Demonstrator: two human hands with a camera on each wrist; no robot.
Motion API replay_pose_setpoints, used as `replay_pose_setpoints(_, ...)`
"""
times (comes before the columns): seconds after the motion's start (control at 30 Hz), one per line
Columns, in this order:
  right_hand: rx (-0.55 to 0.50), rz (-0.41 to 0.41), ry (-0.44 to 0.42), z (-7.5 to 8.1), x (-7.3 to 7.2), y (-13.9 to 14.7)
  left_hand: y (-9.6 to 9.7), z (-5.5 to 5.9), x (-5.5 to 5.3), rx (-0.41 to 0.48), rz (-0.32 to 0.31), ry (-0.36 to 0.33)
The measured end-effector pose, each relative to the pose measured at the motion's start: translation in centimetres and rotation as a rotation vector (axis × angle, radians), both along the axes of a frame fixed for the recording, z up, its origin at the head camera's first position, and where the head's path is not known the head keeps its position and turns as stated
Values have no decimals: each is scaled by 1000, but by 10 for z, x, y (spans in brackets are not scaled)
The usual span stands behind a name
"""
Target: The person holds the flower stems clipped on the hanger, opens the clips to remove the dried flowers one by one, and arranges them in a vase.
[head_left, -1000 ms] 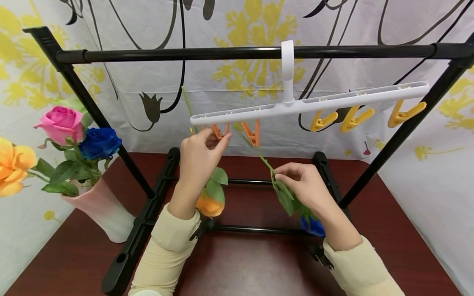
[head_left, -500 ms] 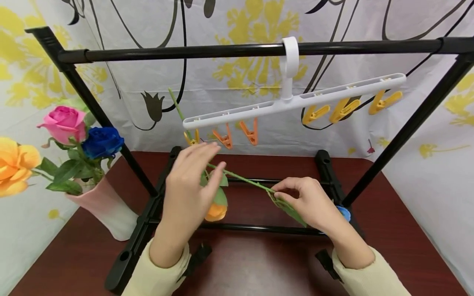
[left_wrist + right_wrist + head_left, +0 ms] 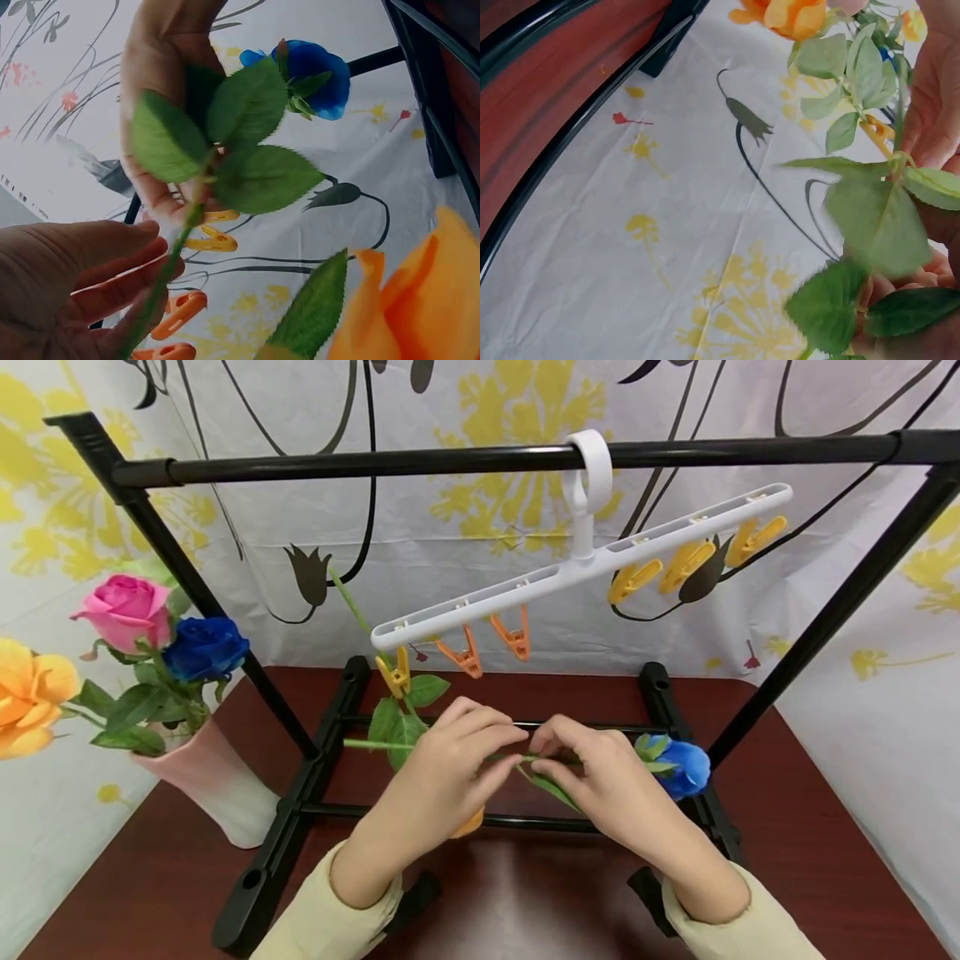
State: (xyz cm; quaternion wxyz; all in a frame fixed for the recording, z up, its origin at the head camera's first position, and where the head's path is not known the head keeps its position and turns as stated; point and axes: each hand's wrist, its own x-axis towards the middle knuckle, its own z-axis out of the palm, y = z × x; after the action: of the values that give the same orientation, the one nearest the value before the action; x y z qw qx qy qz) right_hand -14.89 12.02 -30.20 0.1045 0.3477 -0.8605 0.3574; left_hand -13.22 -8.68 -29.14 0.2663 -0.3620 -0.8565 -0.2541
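Observation:
My right hand (image 3: 611, 777) pinches the green stem of an artificial blue rose (image 3: 684, 770), its bloom pointing right past the wrist. The stem runs leftward behind my left hand (image 3: 442, 777), whose loosely bent fingers reach toward the right fingertips. In the left wrist view the stem crosses in front of those fingers, with the thumb beside it. An orange rose (image 3: 420, 300) hangs head down from a yellow clip (image 3: 395, 675) on the left end of the white hanger (image 3: 585, 564). In the head view my left hand hides most of that orange bloom.
Two orange clips (image 3: 514, 635) and several yellow clips (image 3: 686, 567) dangle from the hanger, which tilts down at left on the black rack's top bar (image 3: 360, 464). A pink-and-white vase (image 3: 217, 781) with pink, blue and orange roses stands left. Patterned cloth (image 3: 465, 593) hangs behind.
My left hand has left the orange clip and come down right to the stem. The right hand has turned the blue rose from slanting to nearly level. The hanger has swung, its left end lower.

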Motion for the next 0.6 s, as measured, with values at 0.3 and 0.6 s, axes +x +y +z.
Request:
replay_pose_setpoints(0.3, 67, 42, 59, 4, 6, -3, -5, -9, -6, 48, -66, -111)
replay_pose_setpoints(0.6, 70, 57, 100, 2, 6, -6, -7, -8, -12, 7, -136, -191)
